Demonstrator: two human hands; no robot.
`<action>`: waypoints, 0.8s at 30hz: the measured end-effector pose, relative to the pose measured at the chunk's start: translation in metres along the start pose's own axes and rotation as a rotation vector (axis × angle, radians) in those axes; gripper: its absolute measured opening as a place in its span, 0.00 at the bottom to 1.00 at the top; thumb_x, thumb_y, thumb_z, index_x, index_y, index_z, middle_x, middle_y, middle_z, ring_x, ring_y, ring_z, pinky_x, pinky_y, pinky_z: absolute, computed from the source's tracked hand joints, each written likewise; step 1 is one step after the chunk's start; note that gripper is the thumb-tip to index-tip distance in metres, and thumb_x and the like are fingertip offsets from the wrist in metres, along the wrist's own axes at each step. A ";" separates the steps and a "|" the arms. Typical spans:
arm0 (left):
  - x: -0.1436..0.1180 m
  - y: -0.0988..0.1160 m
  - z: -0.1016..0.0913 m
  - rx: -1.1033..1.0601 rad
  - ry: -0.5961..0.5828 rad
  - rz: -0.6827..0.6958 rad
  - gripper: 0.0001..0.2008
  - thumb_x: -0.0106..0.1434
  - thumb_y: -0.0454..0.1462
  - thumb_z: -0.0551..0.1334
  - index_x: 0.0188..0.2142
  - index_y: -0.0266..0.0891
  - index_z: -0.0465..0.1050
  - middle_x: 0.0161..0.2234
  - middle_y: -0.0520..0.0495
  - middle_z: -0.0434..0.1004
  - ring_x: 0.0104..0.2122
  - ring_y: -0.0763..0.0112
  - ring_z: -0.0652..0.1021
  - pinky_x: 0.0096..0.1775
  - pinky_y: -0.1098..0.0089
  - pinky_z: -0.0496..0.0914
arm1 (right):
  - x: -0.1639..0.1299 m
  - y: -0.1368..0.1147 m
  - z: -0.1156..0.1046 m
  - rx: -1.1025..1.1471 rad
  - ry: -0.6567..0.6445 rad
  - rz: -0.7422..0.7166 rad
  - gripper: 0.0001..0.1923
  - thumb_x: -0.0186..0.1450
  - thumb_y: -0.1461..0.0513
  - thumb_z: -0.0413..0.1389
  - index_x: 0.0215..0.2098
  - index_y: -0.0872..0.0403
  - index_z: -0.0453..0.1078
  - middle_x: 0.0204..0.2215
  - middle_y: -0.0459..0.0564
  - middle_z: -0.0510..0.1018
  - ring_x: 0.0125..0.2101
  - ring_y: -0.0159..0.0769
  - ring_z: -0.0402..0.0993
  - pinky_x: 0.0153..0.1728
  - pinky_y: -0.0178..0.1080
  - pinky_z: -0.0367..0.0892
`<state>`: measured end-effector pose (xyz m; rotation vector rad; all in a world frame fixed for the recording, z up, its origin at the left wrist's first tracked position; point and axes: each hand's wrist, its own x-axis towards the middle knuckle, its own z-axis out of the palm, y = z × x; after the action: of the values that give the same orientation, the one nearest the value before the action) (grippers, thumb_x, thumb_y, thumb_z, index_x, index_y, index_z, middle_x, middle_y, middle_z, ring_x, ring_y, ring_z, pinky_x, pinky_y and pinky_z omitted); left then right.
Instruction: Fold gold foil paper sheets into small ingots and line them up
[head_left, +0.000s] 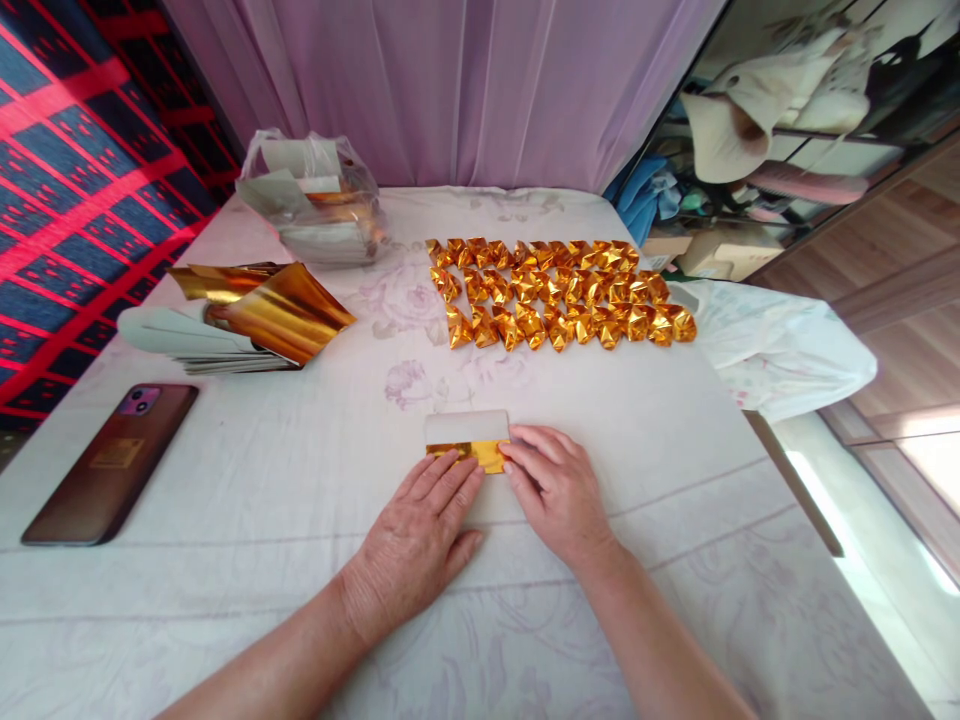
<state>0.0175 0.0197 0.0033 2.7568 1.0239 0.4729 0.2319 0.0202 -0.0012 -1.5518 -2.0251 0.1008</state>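
Note:
A small sheet of gold foil paper (491,456) lies flat on the table, its near part folded over so that gold shows below a pale grey strip. My left hand (429,520) rests flat with fingers stretched out, the tips pressing on the folded gold part. At the sheet's right edge is my right hand (559,490), its thumb and fingers bent around the corner and touching it. Beyond the hands, folded gold paper ingots (555,325) stand in three rows. A fanned stack of gold foil sheets (289,315) sits to the left.
A clear plastic bag (315,200) of more paper stands at the back left. A brown phone (112,465) lies near the left edge. The floral tablecloth (300,480) covers the table and hangs over its right edge. Behind is a purple curtain (450,90); shelves hold hats (742,110).

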 end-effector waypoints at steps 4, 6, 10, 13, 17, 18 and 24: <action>0.001 0.001 0.000 -0.009 0.002 -0.012 0.24 0.68 0.42 0.57 0.61 0.34 0.63 0.59 0.35 0.70 0.61 0.52 0.68 0.60 0.49 0.65 | 0.000 0.000 0.000 -0.001 0.004 0.012 0.13 0.69 0.62 0.51 0.44 0.50 0.78 0.48 0.52 0.79 0.49 0.43 0.72 0.51 0.49 0.68; 0.002 0.001 0.000 -0.015 0.013 -0.019 0.24 0.69 0.42 0.56 0.61 0.34 0.63 0.59 0.35 0.70 0.61 0.52 0.68 0.60 0.50 0.65 | 0.000 -0.001 0.000 0.000 0.009 0.015 0.13 0.69 0.62 0.51 0.44 0.49 0.78 0.48 0.52 0.79 0.49 0.43 0.72 0.51 0.49 0.68; 0.001 0.001 -0.001 -0.002 0.005 -0.017 0.24 0.68 0.42 0.57 0.61 0.34 0.63 0.59 0.36 0.69 0.61 0.52 0.68 0.60 0.50 0.65 | 0.000 0.000 0.001 -0.001 0.007 0.010 0.12 0.69 0.62 0.51 0.44 0.50 0.77 0.48 0.52 0.79 0.49 0.43 0.72 0.51 0.49 0.68; 0.002 0.001 -0.001 0.016 0.002 -0.014 0.24 0.68 0.42 0.57 0.60 0.33 0.64 0.59 0.36 0.69 0.60 0.52 0.69 0.60 0.51 0.65 | 0.000 0.001 0.001 0.005 0.009 0.004 0.12 0.69 0.62 0.51 0.43 0.52 0.77 0.48 0.53 0.79 0.48 0.43 0.72 0.51 0.49 0.67; 0.002 0.002 -0.001 0.033 0.019 -0.002 0.24 0.68 0.42 0.58 0.60 0.32 0.64 0.59 0.35 0.70 0.59 0.51 0.69 0.60 0.51 0.65 | 0.002 -0.001 0.001 0.017 0.023 0.018 0.10 0.69 0.62 0.52 0.42 0.51 0.76 0.47 0.52 0.79 0.48 0.43 0.72 0.50 0.47 0.66; 0.002 0.002 -0.001 0.036 0.021 -0.002 0.24 0.68 0.42 0.58 0.60 0.32 0.64 0.59 0.35 0.69 0.59 0.51 0.69 0.60 0.51 0.65 | 0.002 -0.003 0.001 0.014 0.023 0.033 0.09 0.69 0.62 0.53 0.42 0.51 0.76 0.46 0.52 0.79 0.47 0.43 0.72 0.50 0.47 0.66; 0.004 0.002 -0.003 0.006 0.009 -0.021 0.25 0.68 0.42 0.57 0.61 0.34 0.62 0.59 0.36 0.70 0.60 0.52 0.69 0.60 0.51 0.64 | 0.006 -0.016 0.003 -0.062 0.009 0.136 0.06 0.64 0.58 0.58 0.39 0.50 0.73 0.45 0.52 0.78 0.46 0.45 0.71 0.45 0.47 0.64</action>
<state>0.0205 0.0205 0.0072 2.7490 1.0565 0.4811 0.2158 0.0214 0.0055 -1.7250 -1.9305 0.0845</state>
